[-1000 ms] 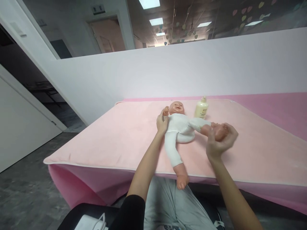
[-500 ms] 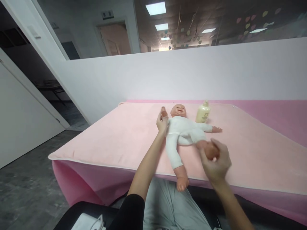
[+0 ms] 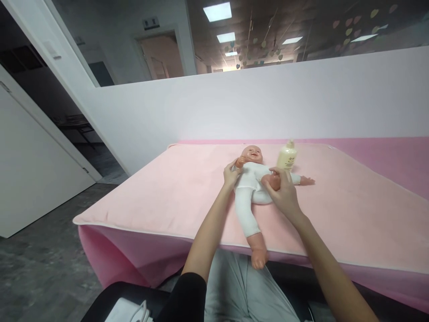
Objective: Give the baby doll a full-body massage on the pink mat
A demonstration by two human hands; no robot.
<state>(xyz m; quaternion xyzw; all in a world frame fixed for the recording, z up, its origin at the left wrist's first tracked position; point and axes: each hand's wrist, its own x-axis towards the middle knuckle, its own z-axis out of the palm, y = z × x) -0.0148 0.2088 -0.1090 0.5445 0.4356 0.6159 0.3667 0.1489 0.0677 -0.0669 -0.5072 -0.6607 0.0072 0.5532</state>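
Note:
A baby doll (image 3: 248, 176) in a white suit lies on its back on the pink padded mat (image 3: 144, 192). My left hand (image 3: 232, 173) is closed round the doll's arm near its hand, which is bent up beside the chin. My right hand (image 3: 283, 190) grips the doll's foot (image 3: 272, 181), lifted over the belly with that leg folded. The other leg (image 3: 246, 214) stretches toward me, its foot past the mat's front edge. The doll's free arm (image 3: 305, 180) lies out to the right.
A pale yellow pump bottle (image 3: 287, 156) stands just beyond the doll's outstretched arm. Behind the mat rises a white wall (image 3: 234, 107). My lap is below the front edge, with a white object (image 3: 122, 311) at the lower left.
My right hand has pushed the doll's foot up and inward over its belly. With my left hand, the doll's hand has moved inward from beside the head to the chin.

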